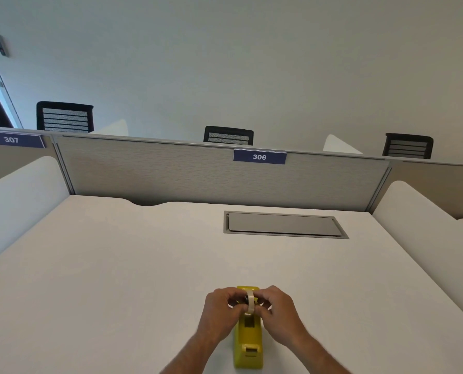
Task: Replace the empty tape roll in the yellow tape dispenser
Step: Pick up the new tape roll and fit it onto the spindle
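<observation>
A yellow tape dispenser (248,338) lies lengthwise on the white desk (117,265) near its front edge, its cutter end toward me. A pale tape roll (250,302) on a dark hub stands upright over the dispenser's far half. My left hand (221,311) pinches the roll from the left. From the right, my right hand (277,309) grips it. Fingers of both hands hide the roll's sides and the cradle under it, so I cannot tell whether the roll sits in the cradle or is held just above it.
A grey flush cable hatch (284,225) is set into the desk at the back right. A grey partition (198,174) with a "306" label closes the far edge. White side dividers (17,195) flank the desk. Black chairs stand beyond the partition.
</observation>
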Available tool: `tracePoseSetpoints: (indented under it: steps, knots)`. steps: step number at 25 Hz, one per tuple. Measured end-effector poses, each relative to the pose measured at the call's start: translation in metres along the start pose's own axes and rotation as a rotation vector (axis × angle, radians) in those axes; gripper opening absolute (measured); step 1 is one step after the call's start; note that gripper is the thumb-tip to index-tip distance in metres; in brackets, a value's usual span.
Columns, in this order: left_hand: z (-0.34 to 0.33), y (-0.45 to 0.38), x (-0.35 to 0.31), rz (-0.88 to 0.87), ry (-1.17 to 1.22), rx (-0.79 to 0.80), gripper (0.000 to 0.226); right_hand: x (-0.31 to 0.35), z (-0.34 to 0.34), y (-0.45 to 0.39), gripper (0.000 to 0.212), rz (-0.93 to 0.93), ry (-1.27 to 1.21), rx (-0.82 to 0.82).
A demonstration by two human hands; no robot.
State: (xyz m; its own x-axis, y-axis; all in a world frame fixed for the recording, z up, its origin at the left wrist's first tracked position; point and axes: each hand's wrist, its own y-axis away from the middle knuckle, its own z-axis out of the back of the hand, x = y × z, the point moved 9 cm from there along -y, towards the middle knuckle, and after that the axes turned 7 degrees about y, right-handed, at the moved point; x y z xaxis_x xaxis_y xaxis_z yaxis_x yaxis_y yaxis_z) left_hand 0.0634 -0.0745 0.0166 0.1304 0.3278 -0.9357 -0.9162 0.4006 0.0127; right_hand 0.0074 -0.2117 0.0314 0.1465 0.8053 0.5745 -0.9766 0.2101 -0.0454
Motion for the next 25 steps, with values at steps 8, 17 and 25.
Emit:
tracePoseSetpoints:
  steps: [8, 17, 25]
  knots:
    - [-0.001, 0.003, 0.005, 0.067, 0.000, -0.017, 0.054, -0.006, -0.010, -0.002, 0.027, 0.012, 0.110, 0.015]
    - [-0.002, 0.005, 0.002, 0.093, 0.009, -0.001, 0.065, -0.014, -0.015, -0.004, 0.025, -0.009, 0.116, -0.003]
    - [-0.001, 0.005, 0.003, 0.073, -0.030, 0.006, 0.065, -0.018, -0.018, -0.004, 0.027, -0.020, 0.113, -0.004]
